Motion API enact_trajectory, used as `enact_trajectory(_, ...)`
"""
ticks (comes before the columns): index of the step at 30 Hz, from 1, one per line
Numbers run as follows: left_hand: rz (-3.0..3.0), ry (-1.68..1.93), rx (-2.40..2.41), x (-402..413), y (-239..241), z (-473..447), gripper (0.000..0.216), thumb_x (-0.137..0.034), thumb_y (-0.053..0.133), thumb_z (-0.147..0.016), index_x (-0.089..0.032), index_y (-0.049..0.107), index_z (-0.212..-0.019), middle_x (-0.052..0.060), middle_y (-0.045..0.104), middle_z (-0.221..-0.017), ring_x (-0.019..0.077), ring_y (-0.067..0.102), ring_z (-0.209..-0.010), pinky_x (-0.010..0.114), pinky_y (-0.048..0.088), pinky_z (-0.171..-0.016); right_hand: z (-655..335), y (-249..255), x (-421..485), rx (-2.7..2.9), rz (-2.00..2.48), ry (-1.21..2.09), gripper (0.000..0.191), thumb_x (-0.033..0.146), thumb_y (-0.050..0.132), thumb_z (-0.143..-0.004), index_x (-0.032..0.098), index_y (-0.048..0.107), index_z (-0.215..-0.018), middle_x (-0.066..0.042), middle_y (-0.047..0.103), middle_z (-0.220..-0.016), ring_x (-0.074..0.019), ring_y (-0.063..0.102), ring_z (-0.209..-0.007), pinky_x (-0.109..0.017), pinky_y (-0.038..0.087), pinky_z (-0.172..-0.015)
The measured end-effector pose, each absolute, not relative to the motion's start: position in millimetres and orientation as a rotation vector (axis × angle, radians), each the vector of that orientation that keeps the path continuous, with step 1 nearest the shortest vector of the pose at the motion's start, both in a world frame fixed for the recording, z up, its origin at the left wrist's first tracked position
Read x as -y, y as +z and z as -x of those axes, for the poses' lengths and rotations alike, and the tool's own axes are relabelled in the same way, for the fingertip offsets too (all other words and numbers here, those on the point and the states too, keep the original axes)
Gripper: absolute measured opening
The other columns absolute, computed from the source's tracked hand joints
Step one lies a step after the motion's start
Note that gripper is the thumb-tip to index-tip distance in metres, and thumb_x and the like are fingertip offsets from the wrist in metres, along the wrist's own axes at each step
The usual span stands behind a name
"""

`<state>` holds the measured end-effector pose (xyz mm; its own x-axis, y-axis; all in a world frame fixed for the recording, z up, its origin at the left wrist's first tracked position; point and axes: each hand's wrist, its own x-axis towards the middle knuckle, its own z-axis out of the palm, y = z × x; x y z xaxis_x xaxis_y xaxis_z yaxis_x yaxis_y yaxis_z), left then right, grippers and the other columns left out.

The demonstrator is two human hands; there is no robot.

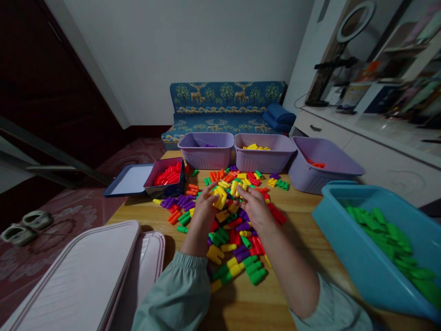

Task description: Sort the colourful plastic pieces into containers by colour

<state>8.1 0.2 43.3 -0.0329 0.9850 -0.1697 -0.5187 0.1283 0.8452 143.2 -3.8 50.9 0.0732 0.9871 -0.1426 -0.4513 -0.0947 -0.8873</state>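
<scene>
Over the middle of a heap of plastic toy pieces (220, 236) in red, green, purple, orange and yellow, both hands are raised close together. My left hand (206, 204) is closed around yellow toy pieces (219, 196), which stick out past the thumb. Facing it, my right hand (254, 204) pinches another yellow toy piece (234, 187) between thumb and fingers. The pieces look like short finger-shaped tubes, some joined side by side. Parts of the heap are hidden under my hands and forearms.
Purple bins (206, 156) line the table's (296, 220) far side, holding sorted pieces. A teal bin (358, 243) of green pieces stands right. At left are a box (168, 188) of red pieces, its lid (129, 179) and stacked pale lids (86, 271). A patterned sofa (223, 119) is behind.
</scene>
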Motion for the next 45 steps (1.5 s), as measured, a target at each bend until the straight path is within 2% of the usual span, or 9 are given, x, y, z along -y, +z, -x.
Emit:
enact_trajectory(4, -0.615, 1.444, -0.855, 0, 43, -11, 0.067, -0.009, 0.061, -0.063, -0.01, 0.054, -0.13, 0.007, 0.069, -0.093, 0.0134, 0.065, -0.074, 0.023, 0.05, -0.071, -131, 51, 11, 0.799, 1.005, 1.516, 0.04, 0.042, 0.081, -0.057, 0.02, 0.069, -0.088, -0.002, 0.07, -0.09, -0.0153, 0.061, -0.082, -0.025, 0.047, -0.068)
enact_trajectory(8, -0.608, 1.483, -0.848, 0, 40, -16, 0.061, -0.02, 0.061, -0.072, -0.014, 0.054, -0.132, 0.007, 0.07, -0.094, 0.014, 0.065, -0.077, 0.023, 0.049, -0.071, -119, 45, 16, 0.947, 1.006, 1.428, 0.036, 0.042, 0.08, -0.06, 0.019, 0.069, -0.084, -0.001, 0.069, -0.082, -0.0153, 0.059, -0.073, -0.026, 0.046, -0.065)
enact_trajectory(12, -0.623, 1.537, -0.796, 1, 39, -23, 0.055, -0.03, 0.06, -0.075, -0.015, 0.059, -0.127, 0.009, 0.067, -0.113, 0.0172, 0.063, -0.099, 0.025, 0.048, -0.084, -115, 37, 15, 1.044, 1.068, 1.262, 0.033, 0.044, 0.076, -0.065, 0.017, 0.07, -0.082, 0.0, 0.066, -0.071, -0.0144, 0.056, -0.063, -0.025, 0.043, -0.058)
enact_trajectory(14, -0.615, 1.536, -0.802, 1, 41, -25, 0.056, -0.029, 0.06, -0.074, -0.014, 0.058, -0.129, 0.009, 0.067, -0.112, 0.0172, 0.062, -0.101, 0.025, 0.048, -0.086, -118, 34, 13, 1.043, 1.107, 1.194, 0.035, 0.047, 0.075, -0.066, 0.017, 0.07, -0.083, -0.001, 0.067, -0.073, -0.0154, 0.057, -0.064, -0.026, 0.045, -0.059)
enact_trajectory(20, -0.58, 1.546, -0.911, 2, 44, -20, 0.065, -0.006, 0.057, -0.068, -0.018, 0.055, -0.132, 0.002, 0.067, -0.092, 0.0108, 0.064, -0.086, 0.023, 0.052, -0.085, -133, 38, 6, 0.953, 1.133, 1.116, 0.044, 0.052, 0.073, -0.066, 0.017, 0.067, -0.092, -0.004, 0.069, -0.087, -0.0159, 0.06, -0.071, -0.024, 0.048, -0.054)
enact_trajectory(26, -0.631, 1.44, -1.041, -3, 40, -11, 0.058, -0.008, 0.067, -0.068, -0.013, 0.056, -0.124, 0.001, 0.067, -0.075, 0.0103, 0.063, -0.066, 0.023, 0.054, -0.068, -136, 39, 4, 1.02, 1.033, 1.236, 0.053, 0.045, 0.074, -0.067, 0.02, 0.063, -0.113, -0.005, 0.066, -0.108, -0.0134, 0.062, -0.075, -0.02, 0.047, -0.051)
enact_trajectory(30, -0.757, 1.408, -1.06, -4, 36, -5, 0.046, -0.016, 0.07, -0.069, -0.011, 0.063, -0.114, 0.006, 0.072, -0.083, 0.0151, 0.066, -0.07, 0.026, 0.054, -0.067, -133, 40, 7, 1.009, 1.038, 1.334, 0.059, 0.04, 0.077, -0.064, 0.024, 0.064, -0.119, -0.005, 0.061, -0.122, -0.0139, 0.063, -0.079, -0.019, 0.047, -0.05)
enact_trajectory(36, -0.875, 1.337, -1.093, -6, 30, -1, 0.04, -0.016, 0.064, -0.07, -0.013, 0.07, -0.11, 0.006, 0.073, -0.086, 0.0156, 0.066, -0.071, 0.024, 0.052, -0.064, -132, 43, 9, 0.999, 0.972, 1.491, 0.063, 0.038, 0.078, -0.064, 0.025, 0.061, -0.123, -0.003, 0.069, -0.095, -0.0156, 0.064, -0.075, -0.021, 0.05, -0.052)
enact_trajectory(45, -0.857, 1.316, -1.19, -5, 33, -4, 0.053, -0.02, 0.073, -0.067, -0.014, 0.064, -0.119, 0.004, 0.068, -0.083, 0.0084, 0.055, -0.055, 0.022, 0.051, -0.052, -152, 64, -12, 0.738, 0.951, 1.424, 0.035, 0.032, 0.079, -0.063, 0.021, 0.068, -0.094, 0.0, 0.07, -0.082, -0.0121, 0.062, -0.065, -0.02, 0.051, -0.048)
